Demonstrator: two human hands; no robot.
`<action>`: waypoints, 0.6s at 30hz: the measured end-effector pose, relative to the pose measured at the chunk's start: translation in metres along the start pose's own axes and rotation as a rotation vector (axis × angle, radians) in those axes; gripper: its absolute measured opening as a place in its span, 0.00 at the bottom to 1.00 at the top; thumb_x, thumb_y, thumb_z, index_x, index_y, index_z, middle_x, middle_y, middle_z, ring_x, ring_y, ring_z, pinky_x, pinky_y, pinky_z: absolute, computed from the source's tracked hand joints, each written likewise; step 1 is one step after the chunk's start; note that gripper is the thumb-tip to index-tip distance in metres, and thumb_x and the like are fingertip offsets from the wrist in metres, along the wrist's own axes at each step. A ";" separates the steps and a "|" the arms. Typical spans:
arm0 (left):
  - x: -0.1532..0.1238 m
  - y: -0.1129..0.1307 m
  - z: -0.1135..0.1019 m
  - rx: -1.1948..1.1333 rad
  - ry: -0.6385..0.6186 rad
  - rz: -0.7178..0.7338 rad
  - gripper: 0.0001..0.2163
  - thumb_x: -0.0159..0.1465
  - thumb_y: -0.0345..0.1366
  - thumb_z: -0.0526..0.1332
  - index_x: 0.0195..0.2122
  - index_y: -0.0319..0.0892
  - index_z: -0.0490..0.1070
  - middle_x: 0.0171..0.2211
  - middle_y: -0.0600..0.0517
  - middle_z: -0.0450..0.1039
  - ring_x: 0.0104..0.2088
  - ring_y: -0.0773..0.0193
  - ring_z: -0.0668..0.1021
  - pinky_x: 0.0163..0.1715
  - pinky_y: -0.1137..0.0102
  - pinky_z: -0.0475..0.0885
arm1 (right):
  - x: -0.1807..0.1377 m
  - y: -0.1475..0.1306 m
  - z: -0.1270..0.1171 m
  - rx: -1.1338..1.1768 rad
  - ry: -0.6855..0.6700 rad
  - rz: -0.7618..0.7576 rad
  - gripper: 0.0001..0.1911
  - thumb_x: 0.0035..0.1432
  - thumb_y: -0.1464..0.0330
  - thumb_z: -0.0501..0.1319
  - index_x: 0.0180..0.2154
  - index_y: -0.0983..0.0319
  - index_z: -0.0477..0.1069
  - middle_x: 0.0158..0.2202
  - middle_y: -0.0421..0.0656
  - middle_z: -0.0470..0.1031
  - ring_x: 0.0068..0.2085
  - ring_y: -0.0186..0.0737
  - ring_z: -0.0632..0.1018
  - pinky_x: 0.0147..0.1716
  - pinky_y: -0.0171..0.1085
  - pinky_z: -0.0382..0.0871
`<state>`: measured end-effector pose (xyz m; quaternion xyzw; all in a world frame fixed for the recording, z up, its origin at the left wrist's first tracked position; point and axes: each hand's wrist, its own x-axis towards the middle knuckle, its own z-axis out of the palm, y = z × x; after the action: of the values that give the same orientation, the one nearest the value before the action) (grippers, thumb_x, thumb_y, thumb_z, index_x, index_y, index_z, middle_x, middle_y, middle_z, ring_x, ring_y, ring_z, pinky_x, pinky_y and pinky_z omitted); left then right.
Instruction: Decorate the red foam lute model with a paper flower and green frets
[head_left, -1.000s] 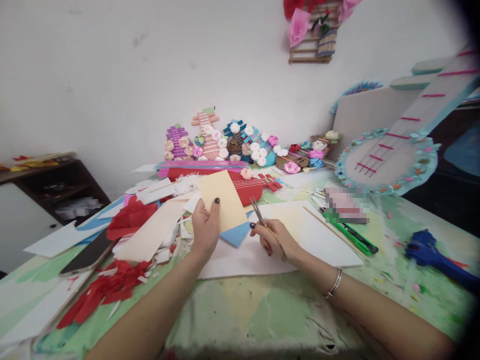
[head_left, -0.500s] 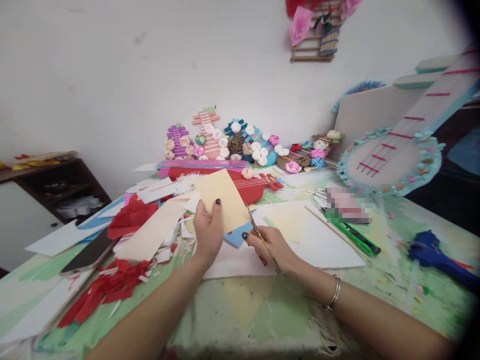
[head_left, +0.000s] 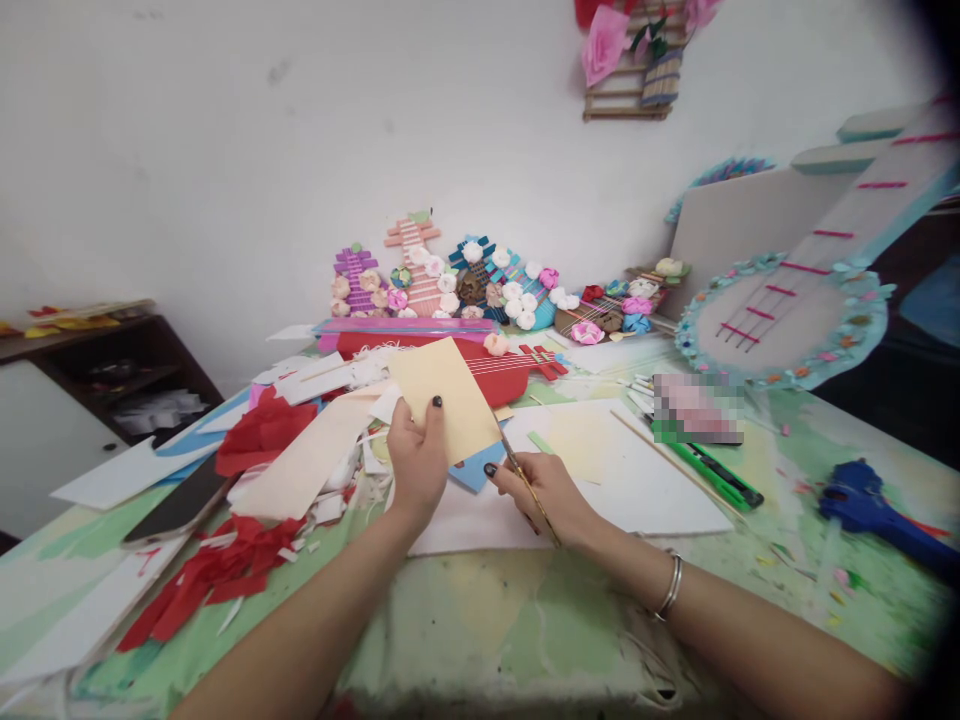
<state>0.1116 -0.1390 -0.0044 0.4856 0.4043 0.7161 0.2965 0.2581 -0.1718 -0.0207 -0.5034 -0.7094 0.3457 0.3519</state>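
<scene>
My left hand (head_left: 420, 450) pinches a pale yellow sheet of paper (head_left: 454, 385) by its lower left, thumb on top. My right hand (head_left: 551, 495) is closed around scissors (head_left: 531, 484), whose blades lie against the sheet's right edge. Below the sheet a blue paper piece (head_left: 478, 466) pokes out. Under both hands lies a white board (head_left: 645, 490), with a faint yellow paper (head_left: 577, 445) and a small green strip (head_left: 538, 440) on it. Just behind the yellow sheet rests a red paper instrument (head_left: 499, 378) with white strings.
Red crepe paper (head_left: 262, 430), a dark phone (head_left: 176, 505) and paper scraps crowd the left. On the right are a green utility knife (head_left: 716, 475), a blue glue gun (head_left: 862, 500) and a large banjo-like craft (head_left: 780, 320). Flower-trimmed instruments (head_left: 420, 275) stand against the wall.
The scissor blades have closed slightly at the yellow sheet's right edge. Both hands stay in almost the same place.
</scene>
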 end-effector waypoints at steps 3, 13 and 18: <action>-0.001 0.001 0.000 -0.008 -0.016 -0.025 0.12 0.60 0.43 0.58 0.39 0.41 0.64 0.35 0.49 0.74 0.24 0.68 0.76 0.20 0.76 0.73 | 0.001 0.000 0.000 -0.019 -0.006 0.021 0.20 0.58 0.57 0.51 0.22 0.63 0.66 0.10 0.33 0.57 0.15 0.29 0.61 0.18 0.31 0.52; -0.004 0.001 0.002 -0.003 -0.011 -0.060 0.15 0.59 0.44 0.58 0.43 0.42 0.64 0.32 0.50 0.74 0.18 0.71 0.73 0.10 0.80 0.67 | 0.003 0.002 0.005 -0.009 0.048 0.046 0.22 0.58 0.58 0.51 0.18 0.62 0.66 0.08 0.35 0.57 0.13 0.30 0.63 0.18 0.31 0.54; -0.003 0.002 0.001 -0.018 -0.016 -0.051 0.14 0.60 0.44 0.58 0.43 0.42 0.64 0.32 0.50 0.74 0.17 0.72 0.72 0.10 0.80 0.67 | 0.002 0.000 0.004 0.016 0.072 0.047 0.19 0.56 0.60 0.53 0.18 0.62 0.65 0.08 0.34 0.57 0.13 0.30 0.62 0.18 0.31 0.53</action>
<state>0.1135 -0.1416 -0.0038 0.4780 0.4079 0.7080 0.3224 0.2547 -0.1705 -0.0224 -0.5295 -0.6813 0.3410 0.3730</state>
